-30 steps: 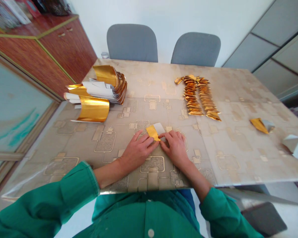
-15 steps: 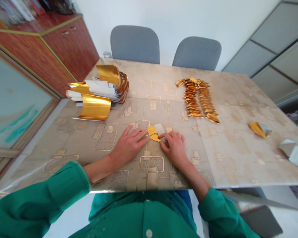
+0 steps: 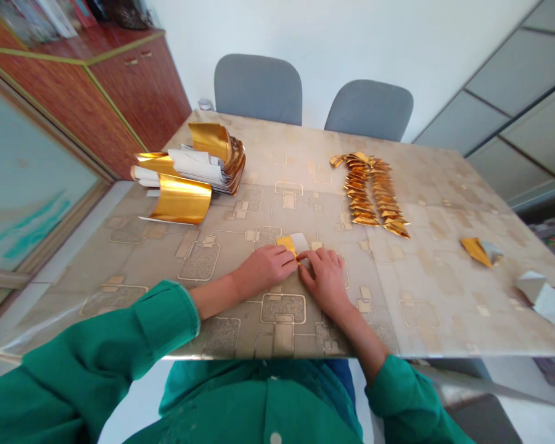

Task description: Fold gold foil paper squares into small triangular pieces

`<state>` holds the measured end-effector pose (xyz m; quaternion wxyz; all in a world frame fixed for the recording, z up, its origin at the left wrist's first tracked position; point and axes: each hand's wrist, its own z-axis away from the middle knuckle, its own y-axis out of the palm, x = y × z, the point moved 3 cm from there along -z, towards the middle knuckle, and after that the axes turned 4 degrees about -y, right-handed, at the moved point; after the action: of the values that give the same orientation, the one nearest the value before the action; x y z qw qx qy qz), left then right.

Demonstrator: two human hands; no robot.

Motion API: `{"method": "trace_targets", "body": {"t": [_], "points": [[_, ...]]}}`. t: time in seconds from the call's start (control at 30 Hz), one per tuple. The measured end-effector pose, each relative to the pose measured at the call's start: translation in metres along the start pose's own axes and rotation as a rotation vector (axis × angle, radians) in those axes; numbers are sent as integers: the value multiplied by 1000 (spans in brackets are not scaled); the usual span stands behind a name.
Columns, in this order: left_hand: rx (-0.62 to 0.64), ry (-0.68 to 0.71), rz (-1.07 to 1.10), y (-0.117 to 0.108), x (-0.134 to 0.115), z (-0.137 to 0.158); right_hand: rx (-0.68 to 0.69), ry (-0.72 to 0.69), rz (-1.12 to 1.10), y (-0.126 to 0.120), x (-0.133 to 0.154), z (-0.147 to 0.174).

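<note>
A small gold-and-white paper (image 3: 285, 243) is being held on the counter (image 3: 240, 234). Its near edge is being partly covered by fingers (image 3: 308, 254).

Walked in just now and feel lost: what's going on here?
A person in green sleeves is handling a small gold-and-white paper on the table: the left hand covers part of it, and the right hand is at its near right side. Beyond, curled gold-and-white sheets lie to the left, and two rows of folded gold pieces to the right.
</note>
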<state>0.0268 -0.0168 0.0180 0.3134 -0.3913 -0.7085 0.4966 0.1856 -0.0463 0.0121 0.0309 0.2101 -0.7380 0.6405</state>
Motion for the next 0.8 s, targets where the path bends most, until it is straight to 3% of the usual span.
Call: {"method": "trace_targets", "body": {"t": [0.2,0.43,0.63,0.8], "points": [[-55,54,-47,2,3,-3,32,-34,-38,-4,-5,-3],[-131,-25,58,0,20,5,113,-302,-200,-18,-30,-10],[-99,-8,77,0,20,16,139,-480,-135,-20,-30,-19],[-77,-30,79,-2,12,23,139,-498,-226,-16,-36,-24]]}}
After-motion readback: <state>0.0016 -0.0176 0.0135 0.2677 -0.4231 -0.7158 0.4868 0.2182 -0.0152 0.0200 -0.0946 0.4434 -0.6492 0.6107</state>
